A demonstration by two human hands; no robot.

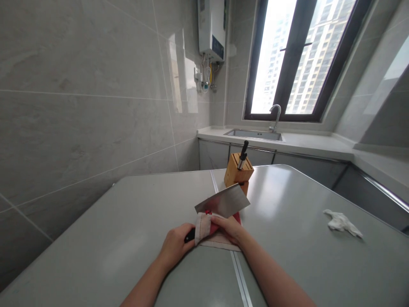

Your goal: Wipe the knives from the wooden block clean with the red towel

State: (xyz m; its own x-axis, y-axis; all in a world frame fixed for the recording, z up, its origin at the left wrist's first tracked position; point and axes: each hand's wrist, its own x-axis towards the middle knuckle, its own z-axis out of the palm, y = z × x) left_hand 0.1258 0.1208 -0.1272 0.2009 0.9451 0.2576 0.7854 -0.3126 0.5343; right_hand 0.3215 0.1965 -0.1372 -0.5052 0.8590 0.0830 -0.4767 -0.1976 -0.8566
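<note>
A cleaver (pixel 225 201) with a broad steel blade is held tilted above the table, its edge side pointing away from me. My left hand (pixel 177 244) is closed around its black handle (pixel 189 235). A cream and red cloth (pixel 220 243) with stitched edges is folded against the lower part of the blade. My right hand (pixel 228 228) pinches this cloth near the blade, with its thumb on top; the other fingers are partly hidden. Just beyond the blade stands a wooden knife block (pixel 238 168), holding black-handled tools (pixel 244 153).
A crumpled white cloth (pixel 342 222) lies on the right of the grey table (pixel 134 213). A metal strip (pixel 240 277) runs across the tabletop. Behind are a counter (pixel 313 138) with a sink (pixel 254 134) and faucet (pixel 276 115). Tiled wall (pixel 86 128) borders the left side.
</note>
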